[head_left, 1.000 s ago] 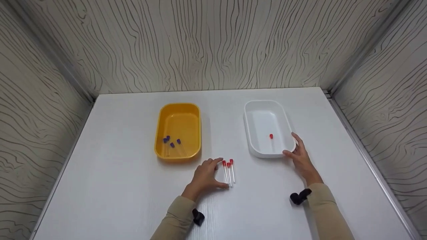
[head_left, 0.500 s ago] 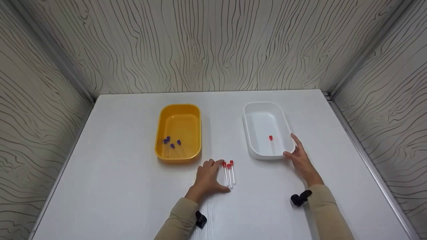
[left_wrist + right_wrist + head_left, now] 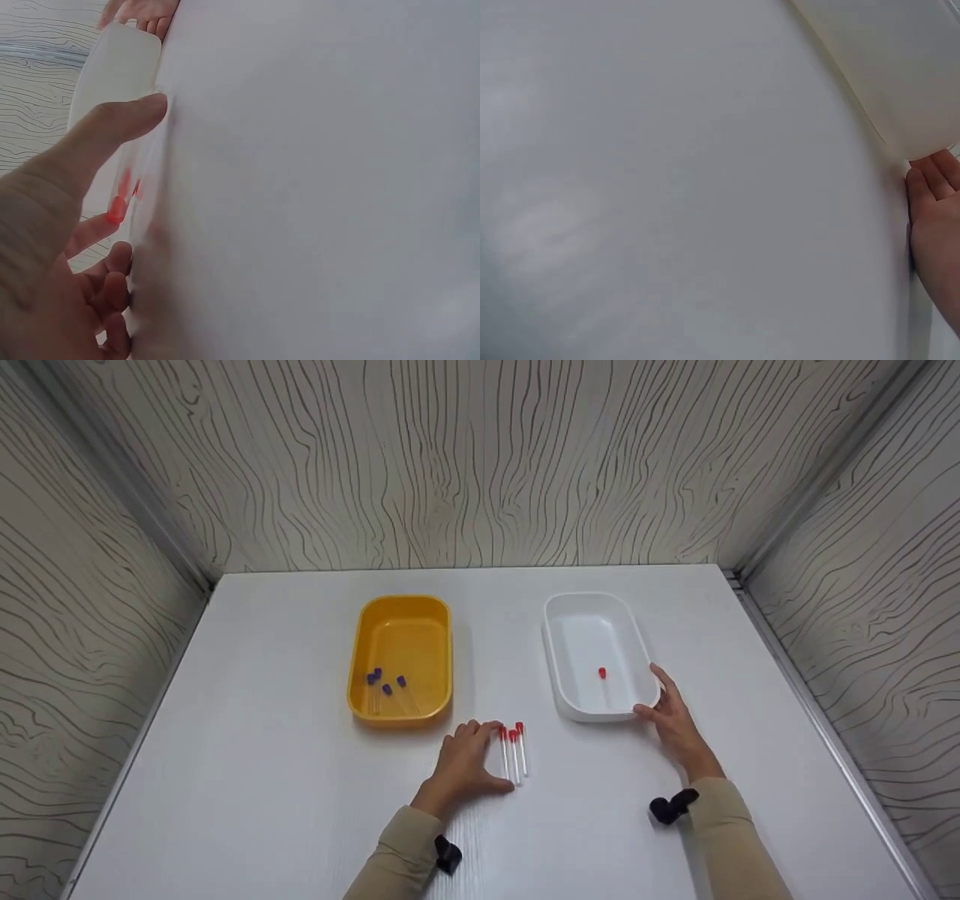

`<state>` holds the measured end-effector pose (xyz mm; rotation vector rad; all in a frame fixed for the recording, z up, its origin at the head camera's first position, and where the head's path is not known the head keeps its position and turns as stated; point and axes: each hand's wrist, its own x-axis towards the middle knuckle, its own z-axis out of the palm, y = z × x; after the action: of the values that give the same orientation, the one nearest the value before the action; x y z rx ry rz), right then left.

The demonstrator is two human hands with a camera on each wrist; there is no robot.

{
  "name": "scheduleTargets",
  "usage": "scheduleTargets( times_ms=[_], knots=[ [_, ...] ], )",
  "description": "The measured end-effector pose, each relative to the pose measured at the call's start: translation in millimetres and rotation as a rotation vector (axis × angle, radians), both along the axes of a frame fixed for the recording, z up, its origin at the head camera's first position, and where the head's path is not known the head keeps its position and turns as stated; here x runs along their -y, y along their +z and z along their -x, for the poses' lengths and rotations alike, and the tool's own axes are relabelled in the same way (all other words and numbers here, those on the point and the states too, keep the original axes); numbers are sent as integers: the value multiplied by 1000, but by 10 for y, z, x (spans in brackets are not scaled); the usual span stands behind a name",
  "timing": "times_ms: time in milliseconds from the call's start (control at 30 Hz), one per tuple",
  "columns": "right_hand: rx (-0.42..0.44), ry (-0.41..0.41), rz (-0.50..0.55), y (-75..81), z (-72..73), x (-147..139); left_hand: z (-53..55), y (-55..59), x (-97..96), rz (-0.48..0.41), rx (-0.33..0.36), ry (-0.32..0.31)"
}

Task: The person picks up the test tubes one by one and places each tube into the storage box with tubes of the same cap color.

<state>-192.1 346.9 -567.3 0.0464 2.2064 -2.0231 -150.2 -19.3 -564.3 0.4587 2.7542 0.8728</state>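
Three red-capped test tubes (image 3: 514, 756) lie side by side on the white table, caps pointing away from me. My left hand (image 3: 463, 765) spans the leftmost tube lengthwise. Its index fingertip touches the red cap (image 3: 117, 208) and its thumb tip meets the other end; in the left wrist view the tube is partly blurred. At the right, my right hand (image 3: 675, 727) grips the near right corner of a white tray (image 3: 568, 690), thumb on the near end and fingers along the side. One red-capped tube (image 3: 602, 673) lies inside that tray.
A yellow tray (image 3: 405, 641) stands left of the white one, with several purple-capped tubes (image 3: 386, 690) in its near part. Wood-grain panels (image 3: 465, 465) enclose the back and sides of the table (image 3: 247, 735).
The white tray, with my right hand on its corner, has shifted slightly left. My left hand has come down a little from its place one second ago, its fingers still at the leftmost tube.
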Motion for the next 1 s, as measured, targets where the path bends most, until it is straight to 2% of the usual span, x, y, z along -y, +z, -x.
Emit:
scheduleTargets(
  times_ms=[167, 333, 767, 867, 1000],
  knots=[
    [-4, -5, -30, -2, -6, -45, 30, 38, 21, -18, 31, -11],
    [-18, -12, -13, -15, -17, -61, 70, 117, 15, -67, 76, -21],
    [-34, 32, 184, -42, 9, 6, 225, 334, -65, -141, 85, -6],
    [-32, 38, 188, -47, 3, 6, 276, 381, -115, -147, 104, -7],
    [-25, 32, 177, -70, 2, 31, 342, 439, -173, -144, 94, -30]
  ],
)
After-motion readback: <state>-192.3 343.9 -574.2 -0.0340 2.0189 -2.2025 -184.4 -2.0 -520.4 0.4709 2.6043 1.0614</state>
